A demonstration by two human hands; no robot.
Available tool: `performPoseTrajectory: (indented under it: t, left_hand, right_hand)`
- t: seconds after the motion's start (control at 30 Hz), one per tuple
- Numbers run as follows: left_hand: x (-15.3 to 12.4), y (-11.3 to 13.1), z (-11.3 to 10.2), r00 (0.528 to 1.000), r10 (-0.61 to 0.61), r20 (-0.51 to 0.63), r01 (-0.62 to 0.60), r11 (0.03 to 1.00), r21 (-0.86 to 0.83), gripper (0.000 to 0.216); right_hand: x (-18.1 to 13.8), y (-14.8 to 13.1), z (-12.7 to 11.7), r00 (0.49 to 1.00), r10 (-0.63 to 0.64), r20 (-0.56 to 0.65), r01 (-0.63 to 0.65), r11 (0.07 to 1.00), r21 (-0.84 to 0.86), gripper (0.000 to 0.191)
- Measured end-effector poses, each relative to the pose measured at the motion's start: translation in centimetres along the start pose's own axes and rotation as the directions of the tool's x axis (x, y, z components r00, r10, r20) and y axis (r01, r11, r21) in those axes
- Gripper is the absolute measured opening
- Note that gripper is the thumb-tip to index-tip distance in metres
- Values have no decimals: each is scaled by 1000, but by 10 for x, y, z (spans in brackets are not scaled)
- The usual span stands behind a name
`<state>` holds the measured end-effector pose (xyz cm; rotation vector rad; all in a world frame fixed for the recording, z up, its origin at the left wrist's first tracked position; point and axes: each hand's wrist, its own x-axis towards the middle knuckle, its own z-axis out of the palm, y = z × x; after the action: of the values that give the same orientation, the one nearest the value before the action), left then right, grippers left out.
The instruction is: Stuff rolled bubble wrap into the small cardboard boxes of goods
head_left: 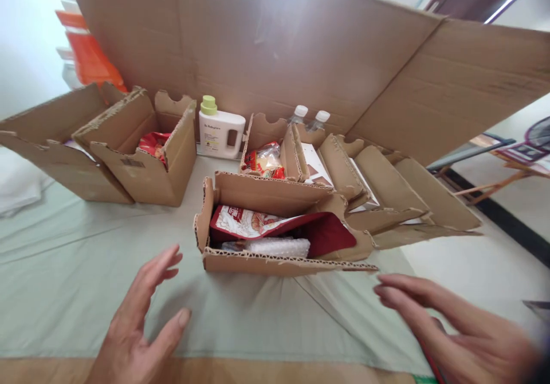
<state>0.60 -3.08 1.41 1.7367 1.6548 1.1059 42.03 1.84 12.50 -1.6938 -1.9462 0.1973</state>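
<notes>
My left hand [144, 321] hovers over the pale green cloth with thumb and fingers spread, left of an open cardboard box [275, 265]. On the other side of that box, my right hand [459, 332] has its fingers stretched out, apart from the cardboard. A thin red edge [432, 358] shows under this hand; what it belongs to is hidden. Inside the box lie a dark red and white printed pouch [253, 222] and a bubble-wrapped item [277, 247]. Neither hand touches the box.
Two tall cardboard boxes [172, 183] stand left, one with a red packet [155, 143]. A white jug with green cap [221, 132] stands behind. More cardboard bins [387, 175] line up right, near clear bottles [319, 120]. A large cardboard sheet [258, 46] rises behind.
</notes>
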Motion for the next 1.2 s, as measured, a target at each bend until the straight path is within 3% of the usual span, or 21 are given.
performPoseTrajectory:
  t: [0.1,0.23,0.33,0.43,0.53,0.63,0.7,0.77,0.87,0.97,1.1,1.2]
  left_hand:
    - [20,16,7,998,-63,19,65,989,-135,82]
    - [49,29,35,992,-77,101,105,943,-315,91]
    - [60,38,53,991,-76,114,124,859,-497,82]
    - [50,42,56,993,-82,90,118,826,-550,72]
    - [14,32,39,991,-112,76,135,868,-477,62]
    - [-25,16,1,973,-228,31,222,899,-376,50]
    - [-34,14,-28,952,-298,-63,256,895,-365,49]
    - [-21,22,-48,937,-295,-188,203,896,-395,57]
    - [18,45,-46,950,-177,-257,39,884,-465,68]
    - [35,61,-26,979,-84,-185,-31,839,-544,71]
    - [-3,57,-24,994,-105,-11,82,838,-540,57]
    - [-30,42,-46,966,-230,-118,150,870,-469,58]
  right_hand:
    - [-3,-6,43,995,61,82,-70,992,101,38]
    - [18,-19,82,981,71,179,-113,965,235,49]
    - [22,-26,93,977,30,213,-91,955,282,46]
    - [3,-34,92,984,9,176,-60,956,287,41]
    - [-30,-50,89,993,-12,118,-19,965,263,37]
    - [-47,-82,93,989,-86,118,48,953,298,33]
    - [-37,-110,99,976,-177,125,122,927,356,35]
    - [-12,-132,103,961,-252,115,184,891,414,38]
    - [24,-138,99,975,-216,45,172,873,456,42]
    - [24,-120,81,994,-110,-18,109,930,351,40]
    - [-17,-112,68,996,-89,-12,88,949,302,37]
    - [-26,-133,89,987,-126,100,74,908,412,34]
